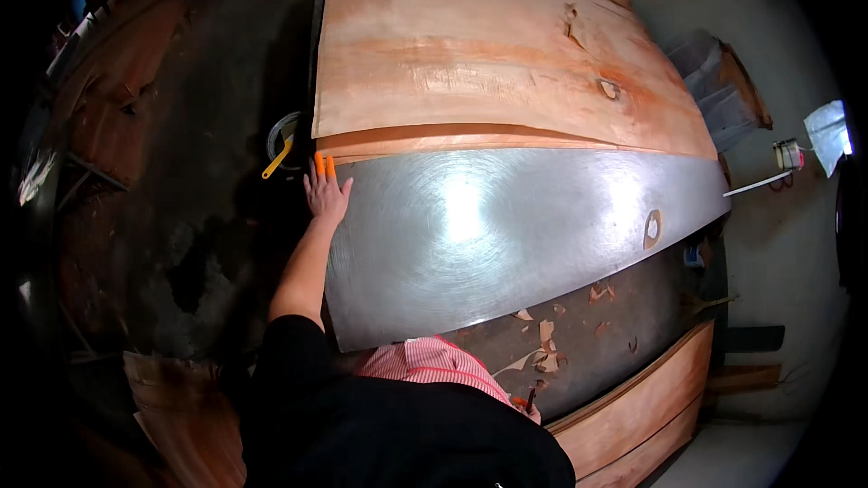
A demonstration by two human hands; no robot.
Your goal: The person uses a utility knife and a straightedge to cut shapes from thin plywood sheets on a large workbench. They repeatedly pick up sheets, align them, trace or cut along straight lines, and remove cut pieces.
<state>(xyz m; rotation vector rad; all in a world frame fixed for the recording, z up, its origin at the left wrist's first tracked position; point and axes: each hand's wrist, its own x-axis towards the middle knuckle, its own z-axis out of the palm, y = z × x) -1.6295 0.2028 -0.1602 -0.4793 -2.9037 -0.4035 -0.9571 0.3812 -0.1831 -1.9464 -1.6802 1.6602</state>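
Around the metal tabletop (407, 253), the left hand (327, 196) spreads, gripping nothing, at ten o'clock by veneer sheets (506, 63) at twelve; at six, the right hand (534, 415) curls around a dark tool (531, 399).

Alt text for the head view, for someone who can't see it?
A person's left hand, two fingers capped in orange, is at the left edge of a shiny metal tabletop, by stacked wood veneer sheets; the right hand, low by a striped apron, holds a small dark object.
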